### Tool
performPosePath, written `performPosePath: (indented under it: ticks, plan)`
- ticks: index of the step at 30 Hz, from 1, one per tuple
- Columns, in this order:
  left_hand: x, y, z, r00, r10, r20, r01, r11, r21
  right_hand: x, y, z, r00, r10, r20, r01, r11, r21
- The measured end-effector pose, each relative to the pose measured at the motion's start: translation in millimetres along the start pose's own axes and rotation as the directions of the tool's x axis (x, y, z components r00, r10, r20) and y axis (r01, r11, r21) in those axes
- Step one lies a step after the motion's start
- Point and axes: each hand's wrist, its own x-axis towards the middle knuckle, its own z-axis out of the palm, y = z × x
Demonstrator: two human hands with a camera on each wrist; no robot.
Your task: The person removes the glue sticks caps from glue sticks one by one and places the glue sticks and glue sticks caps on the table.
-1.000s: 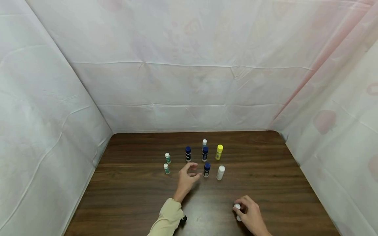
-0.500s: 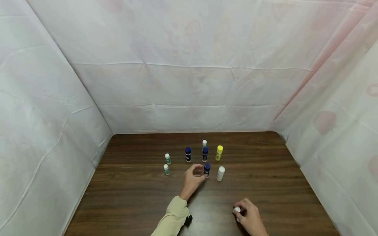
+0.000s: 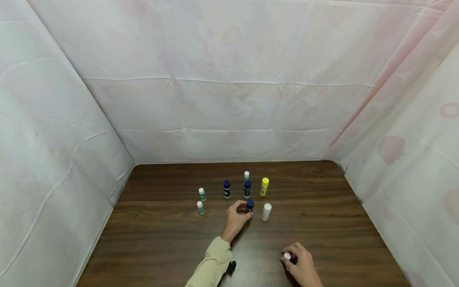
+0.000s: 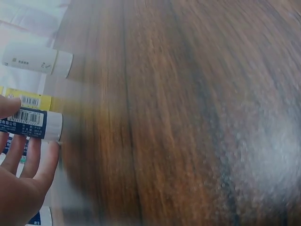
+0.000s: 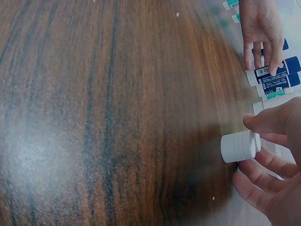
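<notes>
**Left grip [image 3: 236, 220] closed round an upright navy tube [image 3: 250, 204]; right grip [image 3: 303, 264] was well apart**

The navy tube was just right of the left palm, at the fingertips, its long axis vertical and its dark cap uppermost. The thumb touched the side nearer the person and the fingers reached round the far side, so the grip was only as wide as the tube. Whether its base rested on the worktop [image 3: 322, 211] could not be told. Of the two hands, the left was plainly the nearer to it.

The right grip was off to the right and closer to the person, thumb and fingers curled round a small white container [image 5: 238, 147]. That seemed upright too; how firmly it was pinched could not be told.

From the left grip, a white tube [image 3: 266, 212] stood just to the right, beyond the held one. Farther off were two more navy tubes [image 3: 227, 189], a yellow tube [image 3: 264, 187] to their right, and a white-capped tube [image 3: 246, 175] partly hidden behind one of the navy pair. Two small green-labelled tubes [image 3: 201, 208] stood to the left.
</notes>
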Motion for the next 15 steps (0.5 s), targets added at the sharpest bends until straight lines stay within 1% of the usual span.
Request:
performPosePath:
  ticks: [4, 8, 10, 15]
  plan:
    - [-0.1, 0.2, -0.4, 1.0, 0.002, -0.003, -0.002, 1.0, 0.009, -1.2, 0, -1, 0.998, -0.05, -0.048, 0.05, 0.999, -0.009]
    - [-0.9, 2.5, -1.5, 1.0, -0.003, -0.006, 0.003, 1.0, 0.009, -1.6, -2, -2, 0.989, -0.104, -0.104, 0.104, 0.995, -0.001]
    - [-1.5, 4.8, -2.7, 1.0, -0.003, -0.007, 0.003, 1.0, 0.008, -1.0, -4, -4, 0.986, -0.112, -0.122, 0.114, 0.993, 0.012]
    - [-3.0, 11.0, -7.2, 1.0, 0.002, 0.0, -0.002, 1.0, -0.001, 0.5, -11, -7, 0.985, -0.099, -0.141, 0.105, 0.994, 0.033]
